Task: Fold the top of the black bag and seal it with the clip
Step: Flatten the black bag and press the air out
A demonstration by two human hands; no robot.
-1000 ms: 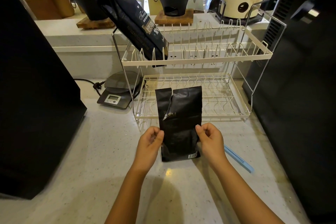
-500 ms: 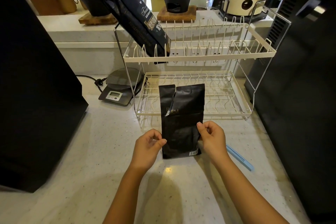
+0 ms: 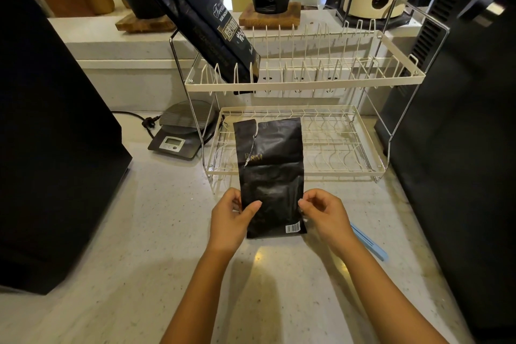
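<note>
A small black bag stands upright on the pale counter, its top torn open with a rip down the left side and a barcode at the bottom right. My left hand pinches its left edge, thumb across the front. My right hand grips the right edge at the same height. A light blue clip lies flat on the counter just right of my right wrist, partly hidden by it.
A two-tier white wire dish rack stands right behind the bag, with a larger black bag leaning in its upper tier. A digital scale sits to the left. Tall black appliances flank both sides.
Both hands stay on the bag's lower sides. My left thumb has come round onto the bag's front, and the view has shifted slightly closer.
</note>
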